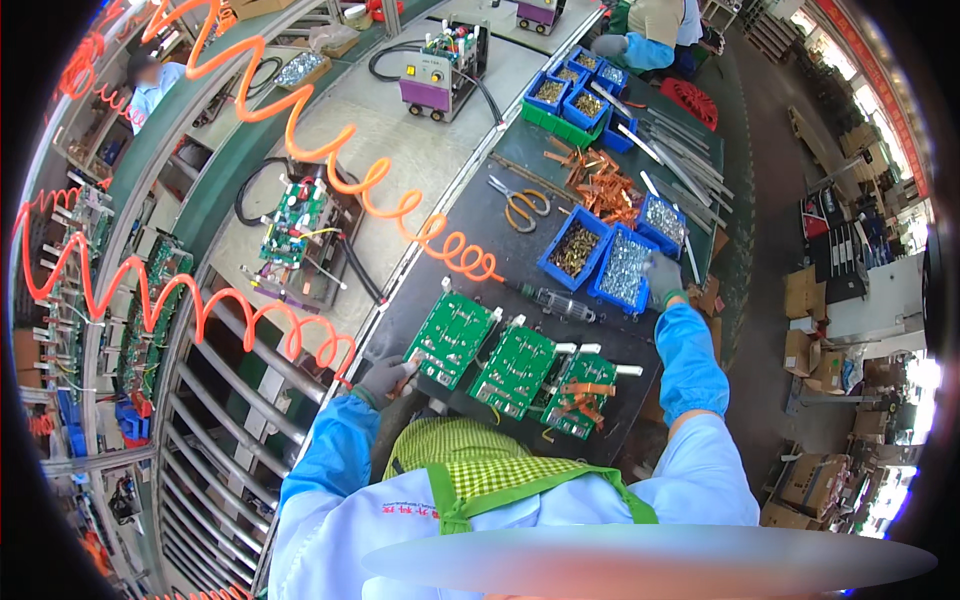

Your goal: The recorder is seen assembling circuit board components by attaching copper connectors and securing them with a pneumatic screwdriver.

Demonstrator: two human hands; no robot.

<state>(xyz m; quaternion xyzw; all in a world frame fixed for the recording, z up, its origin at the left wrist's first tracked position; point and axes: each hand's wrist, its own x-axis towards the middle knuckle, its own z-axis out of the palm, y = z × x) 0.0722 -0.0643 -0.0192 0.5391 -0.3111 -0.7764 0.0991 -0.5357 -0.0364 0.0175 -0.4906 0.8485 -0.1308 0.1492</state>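
Three green circuit boards lie in a row on the dark bench: the left board [455,335], the middle board [515,369] and the right board [575,398]. Several copper strips [583,397] lie on the right one. My left hand [383,379], in a grey glove, has its fingers closed at the near left corner of the left board. Over at the right, my gloved right hand [662,279] reaches into the near end of a blue bin [598,288] of small silver hardware [624,268]. Its fingertips are not clear enough to show what they hold.
A power screwdriver [560,302] on an orange coiled hose [440,240] lies behind the boards. Beyond are a bin of brass-coloured hardware [574,248], scissors [522,205], loose copper pieces [605,190] and metal strips [680,165]. Part-built machines [300,235] stand on the left line. A co-worker's sleeve [648,52] shows at the far end.
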